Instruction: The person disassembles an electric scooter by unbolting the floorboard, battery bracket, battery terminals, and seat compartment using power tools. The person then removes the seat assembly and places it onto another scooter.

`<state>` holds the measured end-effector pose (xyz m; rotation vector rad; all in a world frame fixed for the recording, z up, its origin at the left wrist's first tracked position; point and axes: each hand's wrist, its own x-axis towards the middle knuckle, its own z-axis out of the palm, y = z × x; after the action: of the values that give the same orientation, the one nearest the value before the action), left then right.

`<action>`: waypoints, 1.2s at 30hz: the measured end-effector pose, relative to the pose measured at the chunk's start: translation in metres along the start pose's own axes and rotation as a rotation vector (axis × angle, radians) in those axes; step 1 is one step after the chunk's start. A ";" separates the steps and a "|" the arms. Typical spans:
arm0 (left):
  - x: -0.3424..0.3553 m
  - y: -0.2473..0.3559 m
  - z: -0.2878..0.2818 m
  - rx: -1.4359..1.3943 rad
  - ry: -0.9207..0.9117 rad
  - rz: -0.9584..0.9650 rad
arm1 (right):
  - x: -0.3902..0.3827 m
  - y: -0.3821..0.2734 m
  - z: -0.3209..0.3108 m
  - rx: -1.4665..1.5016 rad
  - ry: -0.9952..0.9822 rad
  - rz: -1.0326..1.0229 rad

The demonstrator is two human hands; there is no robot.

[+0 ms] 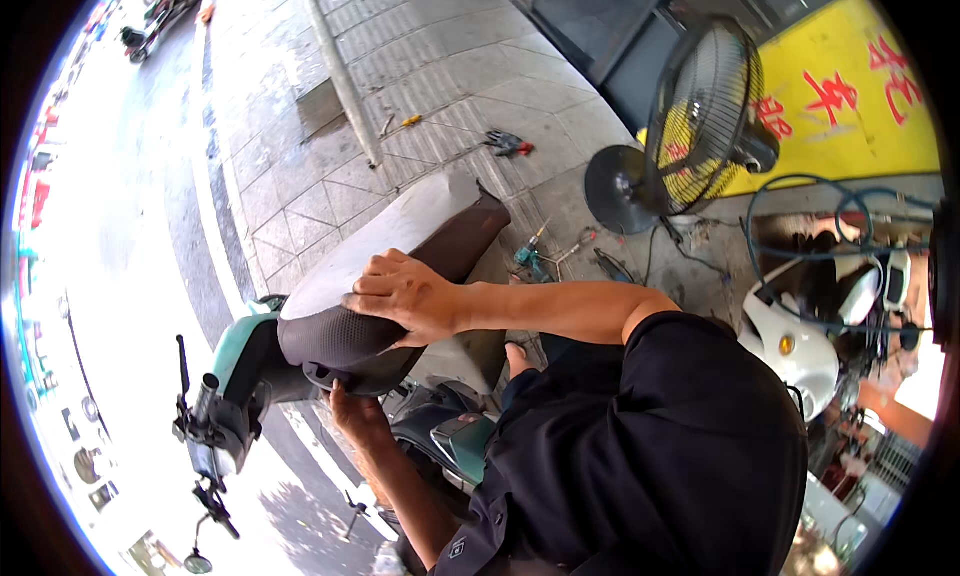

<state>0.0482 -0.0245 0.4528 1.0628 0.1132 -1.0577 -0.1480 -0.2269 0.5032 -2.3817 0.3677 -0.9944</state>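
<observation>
A scooter seat [350,246] with a grey top and a dark brown, dimpled side lies slantwise in front of me, beside the handlebars. My right hand [405,298] presses over it, fingers bent on the grey top and thumb down the dark side. Lower down, my left hand [355,416] grips the dark lower edge at the seat's front end. Its fingertips are partly hidden under that edge. The scooter's mint-green front [245,346] and handlebar [207,401] are left of the seat. Another green body panel [465,444] shows beneath my arms.
A black standing fan [705,116] stands on the pavement before a yellow sign [850,96]. Near its base lie a teal power tool [533,261] and other tools. A glove [508,143] lies farther off. A white scooter [800,351] and blue hose [755,246] are at right; a road runs left.
</observation>
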 end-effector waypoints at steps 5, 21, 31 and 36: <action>0.021 0.010 0.013 0.324 -0.195 0.134 | -0.028 -0.023 0.017 -0.088 0.047 0.151; 0.028 -0.068 0.113 0.744 -0.432 -0.382 | -0.173 -0.080 0.023 -0.358 0.413 0.630; -0.052 -0.188 0.187 1.167 -0.396 -0.469 | -0.283 -0.103 -0.030 -0.388 0.563 0.789; -0.102 -0.256 0.218 1.225 -0.419 -0.483 | -0.342 -0.124 -0.075 -0.347 0.646 0.918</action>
<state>-0.2831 -0.1408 0.4556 1.9090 -0.7451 -1.8390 -0.4327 -0.0037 0.4206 -1.6988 1.7827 -1.2293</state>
